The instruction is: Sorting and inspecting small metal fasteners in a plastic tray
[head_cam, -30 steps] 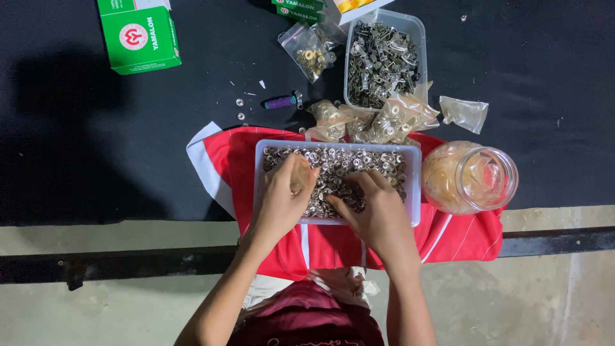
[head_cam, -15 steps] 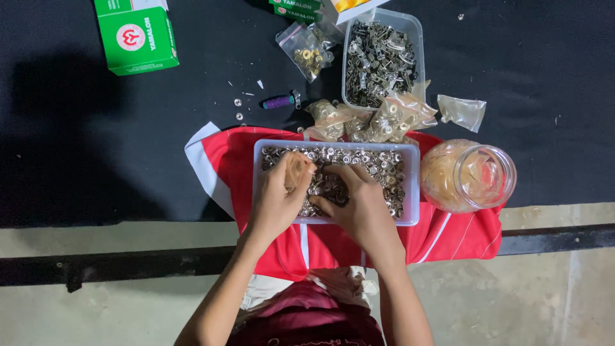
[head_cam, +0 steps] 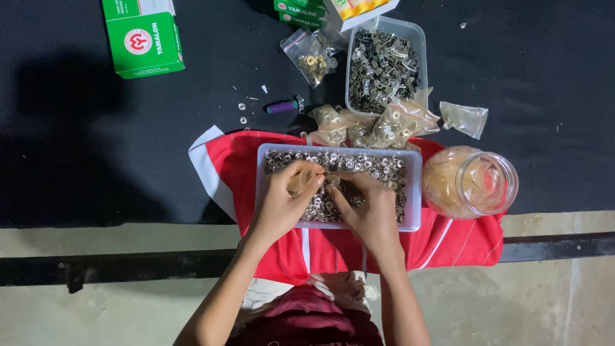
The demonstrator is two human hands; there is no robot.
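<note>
I see a black table point(head_cam: 96, 147) filling the upper two thirds of the frame, with a pale floor below it. A red cloth with white stripes point(head_cam: 448, 247) lies at the table's lower centre edge, and on it sits a clear rectangular tray point(head_cam: 415, 192) packed with small silver metal rings point(head_cam: 378, 170).

Hidden or unclear: both hands cover the tray's middle, so I cannot see what lies under them. The single pieces are too small to tell apart. The green box point(head_cam: 144, 41) at upper left and the boxes at top centre are cut off by the frame edge.

Against the frame half a second earlier, both hands have drawn closer together over the tray's centre and their fingertips now meet; the tray, the cloth and the glass jar point(head_cam: 471, 182) at centre right have not shifted.

Pose: the left hand point(head_cam: 282, 202) enters from the lower centre, fingers curled and pinched on a small pale piece at its tips; what it is I cannot tell. The right hand point(head_cam: 368, 208) lies knuckles up just beside it, fingers bent, tips touching the same spot; whether it grips anything I cannot tell.

A second tray of darker metal parts point(head_cam: 384, 61) stands at upper centre, with clear bags point(head_cam: 397, 122) between the two trays.
</note>
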